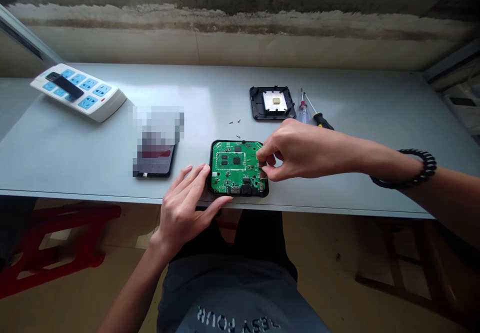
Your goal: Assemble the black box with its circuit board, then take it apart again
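Note:
A green circuit board [232,165] lies in a black square case shell [210,145] near the table's front edge. My left hand [185,203] rests against the shell's left side, fingers stretched out, its thumb by the front edge. Over the right side, my right hand [287,150] has thumb and forefinger closed on the board's edge at the metal ports [262,170]; the fingers partly hide that spot. Several tiny screws [239,121] lie behind the shell. Farther back sits the black cover [258,108] with a silver metal plate [270,100] and a tan pad.
Two screwdrivers, one with a clear handle [303,113] and one black and yellow [322,120], lie behind my right hand. A partly blurred phone [155,165] is at left. A white power strip [108,108] carries a dark object [66,86]. Red stool [67,245] below.

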Available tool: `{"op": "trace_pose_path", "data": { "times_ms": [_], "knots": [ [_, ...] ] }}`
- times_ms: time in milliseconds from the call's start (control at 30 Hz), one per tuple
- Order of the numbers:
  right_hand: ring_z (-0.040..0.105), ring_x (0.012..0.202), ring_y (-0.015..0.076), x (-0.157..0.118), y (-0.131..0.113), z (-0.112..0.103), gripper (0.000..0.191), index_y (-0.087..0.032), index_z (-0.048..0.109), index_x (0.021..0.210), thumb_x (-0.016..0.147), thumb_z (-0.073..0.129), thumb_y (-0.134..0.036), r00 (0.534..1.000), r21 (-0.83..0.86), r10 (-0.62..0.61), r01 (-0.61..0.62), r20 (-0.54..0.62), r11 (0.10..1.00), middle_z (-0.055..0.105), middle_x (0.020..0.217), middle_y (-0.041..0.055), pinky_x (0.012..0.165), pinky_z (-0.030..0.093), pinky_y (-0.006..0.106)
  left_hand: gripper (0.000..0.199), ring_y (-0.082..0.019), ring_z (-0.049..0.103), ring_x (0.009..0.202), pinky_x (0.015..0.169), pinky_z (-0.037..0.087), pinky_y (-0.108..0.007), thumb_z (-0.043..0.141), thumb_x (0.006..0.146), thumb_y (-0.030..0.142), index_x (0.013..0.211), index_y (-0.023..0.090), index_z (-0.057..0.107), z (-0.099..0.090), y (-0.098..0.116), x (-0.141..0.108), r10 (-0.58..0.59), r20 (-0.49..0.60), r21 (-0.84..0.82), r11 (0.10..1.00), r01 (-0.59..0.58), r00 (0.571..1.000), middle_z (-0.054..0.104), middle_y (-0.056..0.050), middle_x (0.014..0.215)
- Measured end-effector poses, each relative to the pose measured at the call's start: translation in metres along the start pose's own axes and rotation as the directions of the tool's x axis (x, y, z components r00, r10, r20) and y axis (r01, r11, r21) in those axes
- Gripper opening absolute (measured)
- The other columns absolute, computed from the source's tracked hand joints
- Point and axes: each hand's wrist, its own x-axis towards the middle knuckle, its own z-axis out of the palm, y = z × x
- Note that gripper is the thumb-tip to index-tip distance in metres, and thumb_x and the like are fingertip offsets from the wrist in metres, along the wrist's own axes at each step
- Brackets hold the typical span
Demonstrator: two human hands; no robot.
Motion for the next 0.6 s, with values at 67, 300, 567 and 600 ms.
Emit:
{"op": "trace_pose_path", "data": {
  "times_ms": [67, 300, 567, 600],
  "knots": [
    [0.035, 0.054, 0.0048, 0.0, 0.0006, 0.0001, 0.019, -0.016, 0.068, 0.062, 0.081, 0.065, -0.015, 1.0, 0.001, 0.008, -0.008, 0.012, 1.0, 0.048, 0.054, -0.003, 0.057, 0.024, 0.027, 0.059, -0.034, 0.081, 0.105, 0.106, 0.063, -0.05, 0.088, 0.088, 0.032, 0.132, 0.0, 0.066, 0.0, 0.0001, 0.0003, 0.002, -0.001, 0.001, 1.0, -0.002, 1.0, 0.08, -0.026, 0.113],
    [0.036, 0.055, 0.0038, -0.0004, 0.0024, 0.0006, 0.022, -0.015, 0.066, 0.063, 0.085, 0.063, -0.016, 0.999, -0.008, -0.042, 0.042, -0.001, 0.999, 0.047, 0.055, -0.0035, 0.057, 0.025, 0.027, 0.057, -0.034, 0.082, 0.104, 0.105, 0.064, -0.048, 0.09, 0.087, 0.03, 0.128, -0.001, 0.068, -0.0003, 0.0007, 0.0005, 0.012, -0.023, 0.005, 1.0, -0.012, 1.0, 0.08, -0.026, 0.11],
    [0.033, 0.055, 0.0039, -0.0005, -0.0004, -0.003, 0.023, -0.015, 0.065, 0.062, 0.085, 0.064, -0.015, 0.999, 0.008, -0.013, 0.012, 0.03, 1.0, 0.047, 0.055, -0.003, 0.057, 0.022, 0.027, 0.057, -0.034, 0.082, 0.104, 0.103, 0.065, -0.048, 0.09, 0.086, 0.03, 0.128, 0.0, 0.068, 0.0003, 0.0008, -0.0005, 0.015, -0.028, 0.004, 1.0, -0.015, 1.0, 0.08, -0.025, 0.111],
    [0.031, 0.055, 0.0038, -0.0001, 0.001, -0.0037, 0.024, -0.015, 0.063, 0.06, 0.085, 0.064, -0.016, 0.999, 0.027, -0.012, 0.011, 0.04, 1.0, 0.044, 0.055, -0.0035, 0.057, 0.021, 0.027, 0.057, -0.034, 0.082, 0.104, 0.103, 0.065, -0.048, 0.091, 0.086, 0.03, 0.129, 0.0, 0.068, 0.0005, 0.001, -0.0006, 0.015, -0.029, 0.005, 1.0, -0.015, 0.999, 0.081, -0.025, 0.111]
  ]
}}
